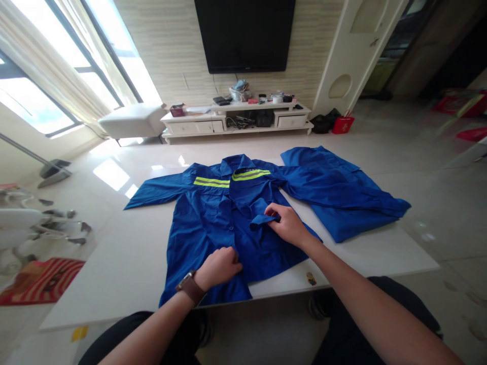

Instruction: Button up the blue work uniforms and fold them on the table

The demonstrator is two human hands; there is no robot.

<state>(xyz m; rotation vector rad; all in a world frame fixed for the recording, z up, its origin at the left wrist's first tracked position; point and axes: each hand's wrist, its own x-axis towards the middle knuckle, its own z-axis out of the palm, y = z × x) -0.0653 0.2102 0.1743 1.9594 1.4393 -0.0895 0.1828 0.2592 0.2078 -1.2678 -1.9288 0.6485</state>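
Blue jacket (205, 223): centre of white counter (114, 274). Right hand (283, 223), three o'clock: pinching its cloth. Left hand (220, 266), six o'clock: curled, fingertips hidden, grip indeterminable. Folded garment (338, 225), three o'clock: partly under sleeve (331, 185). Television (247, 35), twelve o'clock: top cut off.

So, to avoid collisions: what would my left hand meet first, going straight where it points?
Your left hand, over the blue work jacket, would probably first meet its raised fold in your right hand; depth's unclear.
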